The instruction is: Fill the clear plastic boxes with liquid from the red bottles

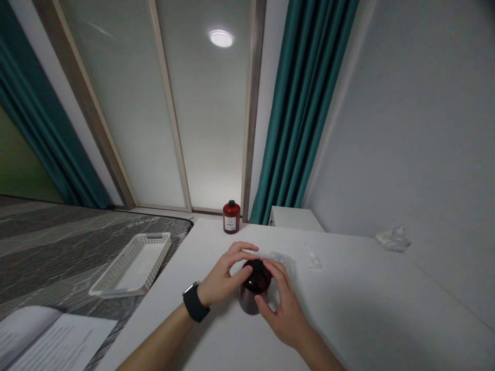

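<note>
A dark red bottle [257,281] with a black cap stands on the white table [216,340] in front of me; its lower part looks greyish. My left hand [228,275], with a black watch [195,302] on the wrist, grips the bottle from the left, thumb on its shoulder close to the cap. From the right, my right hand [284,304] curls around the same bottle, fingertips near the cap and thumb on the front. Just behind, partly hidden, lies a clear plastic package [285,262]. A small whitish translucent piece [314,259] rests farther right.
A second red bottle [231,217] with a white label stands at the table's far edge. Crumpled clear plastic [393,239] lies near the right wall. To the left, a white basket [133,265] and an open book [58,340] sit on a grey patterned surface. A white cabinet [296,219] stands behind.
</note>
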Tool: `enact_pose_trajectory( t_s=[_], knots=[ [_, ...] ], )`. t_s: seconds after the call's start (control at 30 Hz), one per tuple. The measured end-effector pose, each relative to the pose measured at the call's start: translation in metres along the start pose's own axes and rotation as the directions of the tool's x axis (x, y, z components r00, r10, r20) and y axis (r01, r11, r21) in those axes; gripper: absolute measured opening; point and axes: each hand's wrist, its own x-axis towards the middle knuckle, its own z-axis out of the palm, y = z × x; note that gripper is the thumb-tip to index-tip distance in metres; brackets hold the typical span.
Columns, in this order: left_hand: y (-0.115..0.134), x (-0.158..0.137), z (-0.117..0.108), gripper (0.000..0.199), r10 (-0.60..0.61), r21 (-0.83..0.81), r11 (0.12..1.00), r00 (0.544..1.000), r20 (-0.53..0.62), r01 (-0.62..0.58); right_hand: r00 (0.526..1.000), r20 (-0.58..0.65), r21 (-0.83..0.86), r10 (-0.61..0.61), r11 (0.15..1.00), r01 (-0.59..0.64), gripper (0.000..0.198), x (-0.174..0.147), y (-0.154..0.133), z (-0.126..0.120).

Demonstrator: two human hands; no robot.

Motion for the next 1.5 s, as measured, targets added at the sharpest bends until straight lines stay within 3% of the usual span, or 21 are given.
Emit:
enact_pose_trajectory(
  t_s=[0.17, 0.3, 0.5, 0.73, 0.87, 0.93, 1.1, 1.33, 1.5],
  knots=[
    [0.0016, 0.0008, -0.0028, 0.021, -0.039, -0.091, 0.995, 0.996, -0.08, 0.032, 1.0, 0.006, 0.008, -0.016, 1.0, 0.016, 0.062, 0.0013, -0.0015, -0.0017],
    [0.0013, 0.0011, -0.0002, 0.023, -0.063, -0.156, 0.986, 0.998, -0.031, 0.057, 1.0, 0.01, 0.01, -0.012, 1.0, 0.012, 0.063, 0.0007, -0.0011, -0.0022],
    [-0.0017, -0.0006, 0.0018, 0.018, -0.078, -0.149, 0.987, 0.99, -0.115, 0.06, 0.999, 0.032, 0.003, 0.01, 1.0, -0.01, 0.065, 0.0004, -0.0006, -0.0022],
    [0.0036, 0.0014, 0.0016, 0.021, -0.087, -0.181, 0.981, 0.994, -0.064, 0.074, 1.0, -0.009, 0.033, -0.023, 0.999, 0.023, 0.06, -0.0001, 0.0007, -0.0009],
    [0.005, 0.002, 0.0, 0.021, -0.104, -0.157, 0.984, 0.987, -0.126, 0.084, 1.0, 0.008, 0.029, -0.014, 0.999, 0.013, 0.059, 0.0009, 0.0005, -0.0018],
    [0.0044, 0.0016, -0.0005, 0.021, -0.092, -0.143, 0.987, 0.987, -0.135, 0.072, 1.0, 0.012, 0.025, -0.007, 1.0, 0.006, 0.06, 0.0009, 0.0001, -0.0022],
    [0.002, 0.0, 0.0017, 0.026, -0.078, -0.162, 0.984, 0.997, -0.03, 0.072, 1.0, 0.004, 0.018, -0.003, 1.0, 0.003, 0.062, 0.0003, -0.0003, -0.0026],
    [0.0, 0.0006, 0.0042, 0.022, -0.006, -0.151, 0.989, 1.0, -0.031, 0.001, 0.999, 0.042, 0.02, 0.032, 0.999, -0.032, 0.064, 0.0016, -0.0018, -0.0044],
    [0.0006, 0.0019, 0.0027, 0.012, 0.022, -0.193, 0.98, 0.989, -0.147, -0.05, 1.0, 0.025, 0.018, 0.012, 1.0, -0.012, 0.061, 0.0012, -0.0032, -0.0045]
  ],
)
